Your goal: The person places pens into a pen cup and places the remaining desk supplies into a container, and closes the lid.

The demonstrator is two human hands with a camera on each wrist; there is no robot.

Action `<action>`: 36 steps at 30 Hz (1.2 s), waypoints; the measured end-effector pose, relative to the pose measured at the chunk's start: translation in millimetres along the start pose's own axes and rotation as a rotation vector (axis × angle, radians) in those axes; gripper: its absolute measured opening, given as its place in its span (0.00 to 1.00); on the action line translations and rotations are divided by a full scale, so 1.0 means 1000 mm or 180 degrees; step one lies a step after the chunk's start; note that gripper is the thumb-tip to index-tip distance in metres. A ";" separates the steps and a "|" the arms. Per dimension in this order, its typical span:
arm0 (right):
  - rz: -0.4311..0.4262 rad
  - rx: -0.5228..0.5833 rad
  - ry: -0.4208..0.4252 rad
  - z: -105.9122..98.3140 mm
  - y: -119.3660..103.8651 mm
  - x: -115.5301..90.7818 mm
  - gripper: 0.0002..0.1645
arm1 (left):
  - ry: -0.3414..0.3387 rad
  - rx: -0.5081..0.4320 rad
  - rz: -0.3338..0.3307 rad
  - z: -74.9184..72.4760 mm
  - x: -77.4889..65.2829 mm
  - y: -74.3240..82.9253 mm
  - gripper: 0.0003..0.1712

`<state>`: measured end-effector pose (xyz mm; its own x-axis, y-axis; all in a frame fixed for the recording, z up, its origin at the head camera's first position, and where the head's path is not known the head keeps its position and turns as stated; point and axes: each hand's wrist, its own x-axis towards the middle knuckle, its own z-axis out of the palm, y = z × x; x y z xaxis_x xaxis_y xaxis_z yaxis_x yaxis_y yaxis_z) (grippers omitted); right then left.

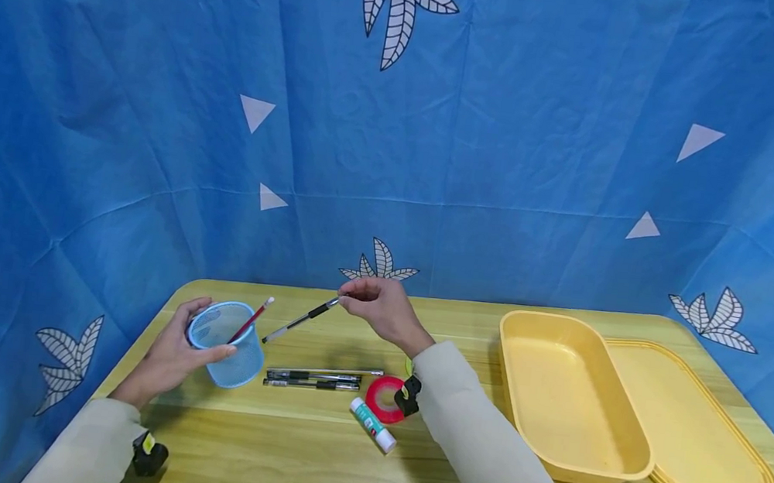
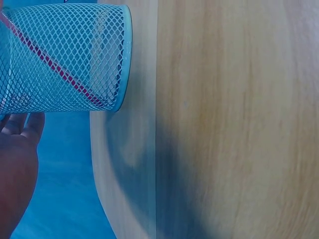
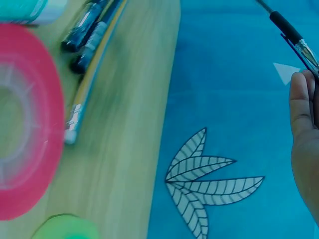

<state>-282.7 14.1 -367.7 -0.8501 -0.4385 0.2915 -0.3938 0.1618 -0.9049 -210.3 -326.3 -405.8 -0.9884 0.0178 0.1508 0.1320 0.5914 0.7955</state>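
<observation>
My left hand (image 1: 169, 353) grips a light blue mesh pen cup (image 1: 240, 363), tilted and held up off the table. A red pencil (image 1: 249, 323) with a white end leans inside it; the left wrist view shows it slanting behind the mesh (image 2: 65, 55). To the right, my right hand (image 1: 389, 312) pinches one end of a clear pen with a black grip (image 1: 319, 310). The pen's other end points down toward the cup, just right of its rim. Below on the table lie several black-and-clear pens (image 1: 313, 384) and a yellow pencil (image 1: 339, 371), side by side.
A red tape roll (image 1: 372, 400) and a green-and-white glue stick (image 1: 372, 425) lie near the pens. Partly behind the right sleeve is a yellow-green round thing (image 3: 67, 229). At right stand a yellow bin (image 1: 564, 398) and its flat lid (image 1: 691, 426). A blue curtain (image 1: 510, 129) hangs behind.
</observation>
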 end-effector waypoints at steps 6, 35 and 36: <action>-0.0051 0.0006 0.0078 0.002 -0.012 0.005 0.10 | -0.0012 -0.0012 0.0021 -0.001 0.000 -0.001 0.56; -0.0308 0.0333 0.0159 0.047 -0.035 0.016 0.09 | 0.0036 -0.0043 -0.0001 0.001 0.001 -0.005 0.57; -0.0308 0.0312 0.0169 0.050 -0.036 0.017 0.09 | 0.0037 -0.0043 0.0002 0.001 0.000 -0.005 0.57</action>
<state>-265.8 -43.2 -345.5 -0.8281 -0.4000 0.3926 -0.4411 0.0329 -0.8969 -211.4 -328.6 -410.2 -0.9874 0.0088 0.1582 0.1339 0.5803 0.8033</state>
